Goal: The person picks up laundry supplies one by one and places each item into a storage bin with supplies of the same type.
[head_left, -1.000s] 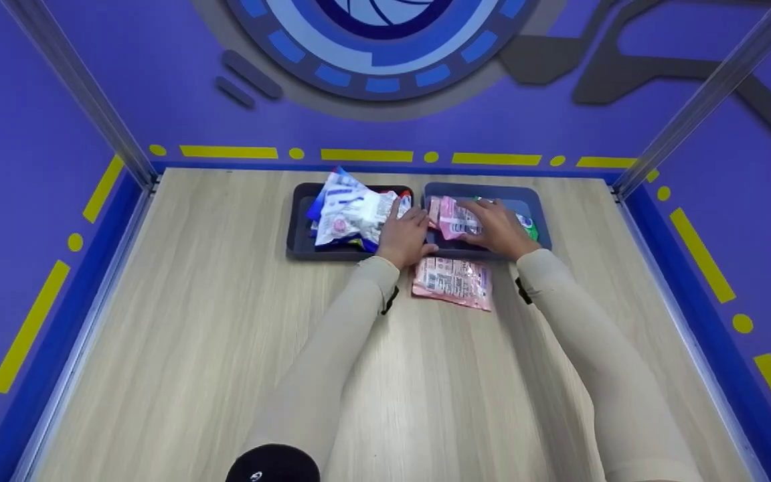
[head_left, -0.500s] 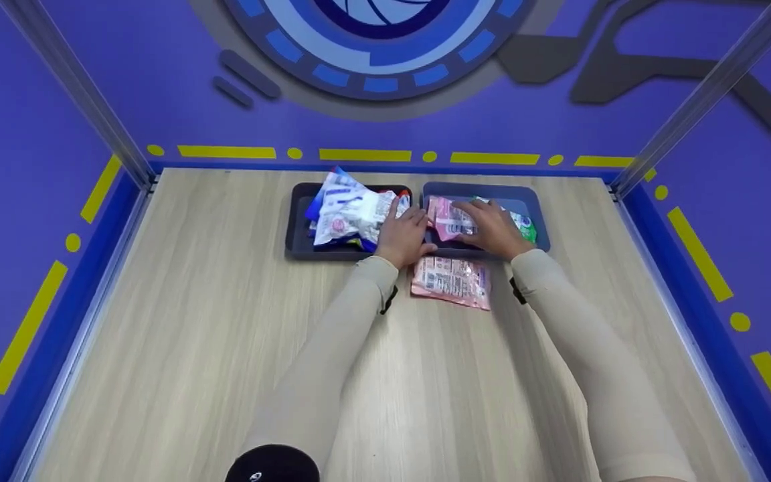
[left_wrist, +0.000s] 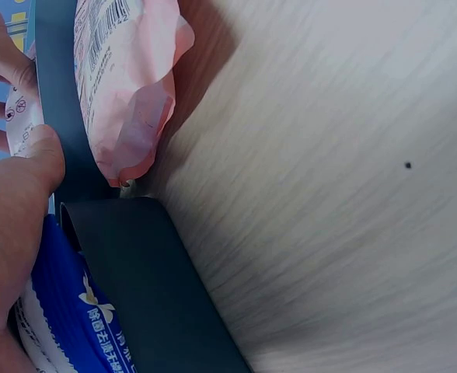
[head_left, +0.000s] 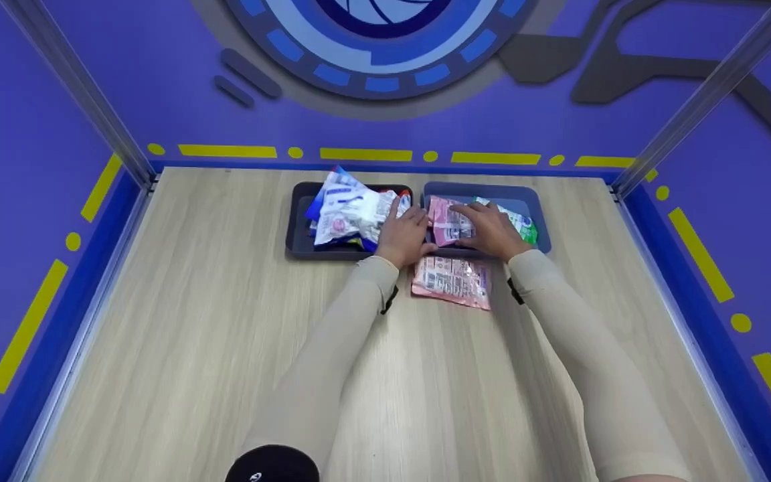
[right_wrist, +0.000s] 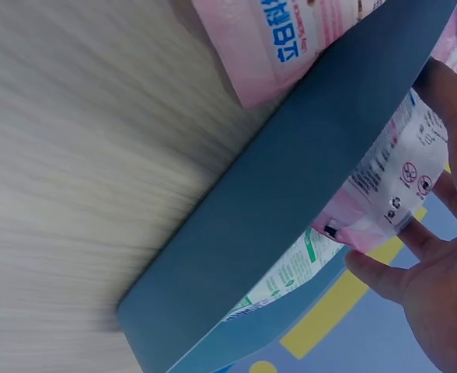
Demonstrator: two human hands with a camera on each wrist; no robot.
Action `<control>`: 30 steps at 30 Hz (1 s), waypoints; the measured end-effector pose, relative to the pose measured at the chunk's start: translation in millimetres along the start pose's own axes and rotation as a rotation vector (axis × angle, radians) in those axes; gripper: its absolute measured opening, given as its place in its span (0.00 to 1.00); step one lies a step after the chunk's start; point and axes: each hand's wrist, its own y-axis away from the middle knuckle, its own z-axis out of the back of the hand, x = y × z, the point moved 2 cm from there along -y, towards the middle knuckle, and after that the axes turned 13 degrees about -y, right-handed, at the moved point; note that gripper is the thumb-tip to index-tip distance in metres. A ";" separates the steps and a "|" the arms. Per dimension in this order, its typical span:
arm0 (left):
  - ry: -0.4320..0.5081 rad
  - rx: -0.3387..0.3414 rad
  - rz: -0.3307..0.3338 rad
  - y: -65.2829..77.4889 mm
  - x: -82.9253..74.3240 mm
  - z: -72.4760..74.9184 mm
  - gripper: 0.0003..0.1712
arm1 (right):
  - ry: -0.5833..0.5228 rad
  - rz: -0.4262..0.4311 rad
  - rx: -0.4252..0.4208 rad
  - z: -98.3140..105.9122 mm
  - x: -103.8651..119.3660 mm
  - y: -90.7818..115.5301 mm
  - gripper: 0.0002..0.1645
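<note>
My right hand [head_left: 494,231] grips a pink-and-white pouch [head_left: 443,222] inside the blue-grey right tray [head_left: 526,193], thumb on one side and fingers over the other. In the right wrist view this pouch [right_wrist: 392,175] rises above the tray wall [right_wrist: 275,179]. My left hand [head_left: 402,239] rests where the two trays meet, fingers extended beside the white-and-blue pouch [head_left: 345,215]. Its thumb [left_wrist: 46,151] lies at the right tray's rim in the left wrist view. A green-and-white pouch [head_left: 525,226] lies partly under my right hand.
The dark left tray [head_left: 297,246] holds several blue and white pouches. Another pink pouch [head_left: 452,284] lies on the wooden table [head_left: 225,335], right against the front of the right tray. Purple panels [head_left: 158,100] stand along the back and sides.
The pink-and-white pouch has settled lower and flatter in the right tray. My right hand has shifted slightly left with it, showing more of the green-and-white pouch. My left hand stays put.
</note>
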 end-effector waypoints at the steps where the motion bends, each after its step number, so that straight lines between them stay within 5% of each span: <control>1: 0.001 0.000 0.001 -0.2 0.1 -0.1 0.43 | -0.003 -0.005 0.006 0.3 0.3 -0.3 0.45; 30: -0.002 0.026 -0.009 -1.4 -0.6 0.6 0.43 | -0.027 0.046 -0.028 10.0 -0.7 13.0 0.38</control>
